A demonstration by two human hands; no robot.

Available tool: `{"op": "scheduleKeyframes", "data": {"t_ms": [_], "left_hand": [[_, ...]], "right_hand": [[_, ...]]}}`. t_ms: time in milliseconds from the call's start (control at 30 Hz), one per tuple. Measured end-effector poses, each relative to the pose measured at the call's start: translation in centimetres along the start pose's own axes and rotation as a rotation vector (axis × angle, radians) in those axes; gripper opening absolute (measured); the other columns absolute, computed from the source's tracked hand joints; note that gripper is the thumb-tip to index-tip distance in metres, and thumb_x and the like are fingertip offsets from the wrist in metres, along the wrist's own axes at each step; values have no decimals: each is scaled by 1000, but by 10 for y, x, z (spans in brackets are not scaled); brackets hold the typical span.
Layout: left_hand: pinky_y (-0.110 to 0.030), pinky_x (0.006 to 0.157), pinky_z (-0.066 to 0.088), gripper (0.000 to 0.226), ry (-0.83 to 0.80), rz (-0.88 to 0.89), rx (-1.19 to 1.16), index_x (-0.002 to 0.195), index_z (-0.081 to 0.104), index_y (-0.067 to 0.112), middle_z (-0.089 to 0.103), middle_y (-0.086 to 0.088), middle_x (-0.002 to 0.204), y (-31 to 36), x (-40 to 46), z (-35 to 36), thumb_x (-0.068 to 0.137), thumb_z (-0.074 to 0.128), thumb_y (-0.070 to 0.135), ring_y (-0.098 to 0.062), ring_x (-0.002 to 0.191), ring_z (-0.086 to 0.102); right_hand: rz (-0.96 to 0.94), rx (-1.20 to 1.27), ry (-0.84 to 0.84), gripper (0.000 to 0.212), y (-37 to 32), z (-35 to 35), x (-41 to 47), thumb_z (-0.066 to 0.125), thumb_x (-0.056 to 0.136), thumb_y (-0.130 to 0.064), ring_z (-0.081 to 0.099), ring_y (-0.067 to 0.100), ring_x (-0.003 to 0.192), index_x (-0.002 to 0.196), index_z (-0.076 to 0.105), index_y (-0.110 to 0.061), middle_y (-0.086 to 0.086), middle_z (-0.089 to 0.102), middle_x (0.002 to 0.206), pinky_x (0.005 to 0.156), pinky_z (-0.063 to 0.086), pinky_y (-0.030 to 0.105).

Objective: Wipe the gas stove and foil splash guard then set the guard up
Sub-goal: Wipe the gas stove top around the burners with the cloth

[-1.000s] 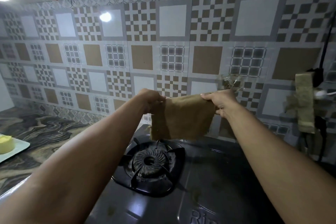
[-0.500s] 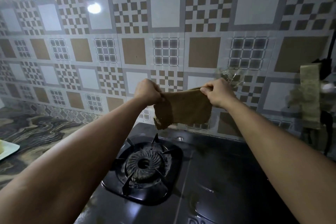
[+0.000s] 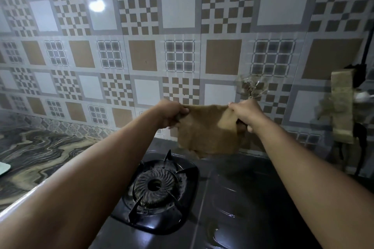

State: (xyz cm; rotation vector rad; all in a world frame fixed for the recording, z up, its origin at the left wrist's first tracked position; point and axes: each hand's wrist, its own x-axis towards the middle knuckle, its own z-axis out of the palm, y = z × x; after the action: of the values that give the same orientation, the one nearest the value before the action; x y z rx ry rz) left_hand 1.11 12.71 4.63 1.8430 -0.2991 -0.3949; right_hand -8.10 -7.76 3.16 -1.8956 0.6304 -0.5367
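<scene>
Patterned tile wall [image 3: 182, 36] fills the far side, brown, white and grey squares, a light glare at upper left. Dark glossy gas stove [image 3: 232, 198] takes up the near centre and right, wet-looking streaks on its top. Marbled countertop [image 3: 40, 153] to the left of the stove, with the corner of a pale plate [image 3: 4, 169] at the left edge. Black burner [image 3: 155, 187] with pan-support prongs sits left of centre on the stove. Brown cloth [image 3: 208, 131] hangs in the air above the far edge of the stove, in front of the wall, stretched between both hands, lower edge loose above the burner. Left hand [image 3: 172, 114] grips the cloth's top left corner, fingers curled. Right hand [image 3: 245, 113] pinches the top right corner, fingers curled round a fold. Olive scrub pad or rag [image 3: 342, 105] hangs at far right by a black cable [image 3: 367, 46]. Clear wall hook [image 3: 251, 87] just above the right hand, blurry.
</scene>
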Motion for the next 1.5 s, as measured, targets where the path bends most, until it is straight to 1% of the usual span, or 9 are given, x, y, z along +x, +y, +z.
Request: {"op": "scheduleKeyframes", "data": {"t_ms": [133,467,700,967,1133,1233,1333,1433,1500], "left_hand": [[-37,60,60,4,-115,-36,-68,92,54,4,59,-9,75,3,-5,20,90,56,5,-21,63,63],[-38,63,61,47,-85,37,-8,104,60,0,73,-18,90,7,-16,31,77,78,33,-27,71,73],[-43,72,61,22,41,103,-12,109,62,2,68,-15,97,7,-13,20,89,63,10,-26,85,68],[-41,88,55,21,-326,222,251,101,72,12,68,-11,104,3,-30,19,86,60,5,-29,101,61],[-40,91,54,22,-159,273,248,96,73,3,72,-8,100,-17,-24,6,83,56,5,-22,98,64],[-33,79,54,15,83,219,518,88,67,5,67,-7,97,-48,-9,-12,86,54,13,-22,87,62],[-35,90,48,35,221,106,802,115,61,5,63,-12,119,-88,-4,-25,90,48,25,-26,106,59],[-55,115,23,64,273,-31,1059,141,36,3,32,-20,151,-126,-6,-36,96,33,49,-35,140,29],[-60,117,4,76,248,-82,1093,151,11,2,3,-20,160,-146,-7,-41,97,25,54,-34,148,1]], "right_hand": [[140,300,-222,13,-10,11,-15,58,94,-22,70,27,78,95,62,-10,14,69,88,61,57,37],[218,455,-467,74,-13,23,-28,18,99,-50,65,36,104,106,70,2,22,71,105,94,49,50],[464,627,-320,51,2,35,-30,30,101,-34,60,44,108,119,58,5,30,61,121,94,47,54],[568,1090,-469,68,18,56,-29,42,96,-54,58,50,109,122,47,9,36,58,119,92,48,59],[453,868,-267,18,18,60,-23,50,95,-7,65,34,92,109,57,2,18,66,98,86,52,48],[351,706,-192,24,20,59,-15,52,95,-10,65,32,100,117,58,-4,14,66,106,85,55,46],[65,256,-92,30,22,65,-13,47,99,-14,63,28,93,128,57,-16,13,64,110,77,57,43],[-143,-103,-267,25,33,81,-24,45,101,-26,58,22,81,117,61,-15,14,62,101,75,52,38],[-153,-305,-488,33,51,93,-29,43,100,-39,59,25,97,112,64,-16,13,62,113,92,48,43]]}}
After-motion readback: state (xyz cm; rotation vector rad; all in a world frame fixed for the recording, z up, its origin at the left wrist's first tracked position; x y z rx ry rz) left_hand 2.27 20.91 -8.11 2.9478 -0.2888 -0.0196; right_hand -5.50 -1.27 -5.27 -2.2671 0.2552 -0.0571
